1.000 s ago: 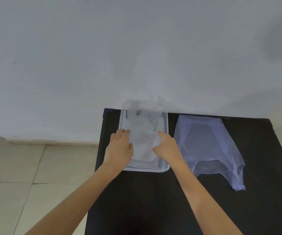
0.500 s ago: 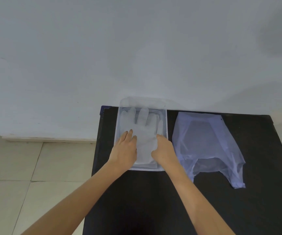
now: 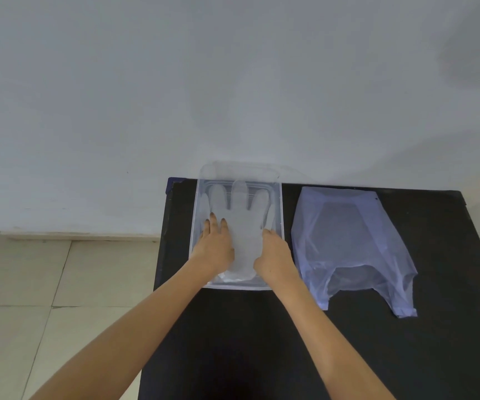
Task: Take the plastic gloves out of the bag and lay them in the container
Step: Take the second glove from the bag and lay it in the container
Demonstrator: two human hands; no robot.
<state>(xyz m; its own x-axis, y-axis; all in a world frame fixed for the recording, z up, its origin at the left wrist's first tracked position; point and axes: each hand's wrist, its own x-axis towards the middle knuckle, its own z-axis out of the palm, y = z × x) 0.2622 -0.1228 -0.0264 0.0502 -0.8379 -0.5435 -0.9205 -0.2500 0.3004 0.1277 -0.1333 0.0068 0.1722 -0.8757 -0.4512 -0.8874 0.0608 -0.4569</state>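
A clear plastic container (image 3: 281, 203) stands on the black table at the back left. A translucent plastic glove (image 3: 243, 223) lies flat in it, fingers spread toward the wall. My left hand (image 3: 215, 246) rests palm down on the glove's left side, fingers apart. On the glove's right edge sits my right hand (image 3: 275, 255), fingers curled down, so I cannot tell whether it pinches the plastic. The pale blue plastic bag (image 3: 351, 243) lies flat and limp to the right of the container, untouched.
The black table (image 3: 449, 327) stands against a white wall (image 3: 233, 82). Its left edge runs just beside the container, with a tiled floor (image 3: 31, 298) below. The bag's handles point toward the table's front.
The glove was crumpled and partly lifted; it now lies spread flat in the container. Both hands slid down onto it and pressed it smooth.
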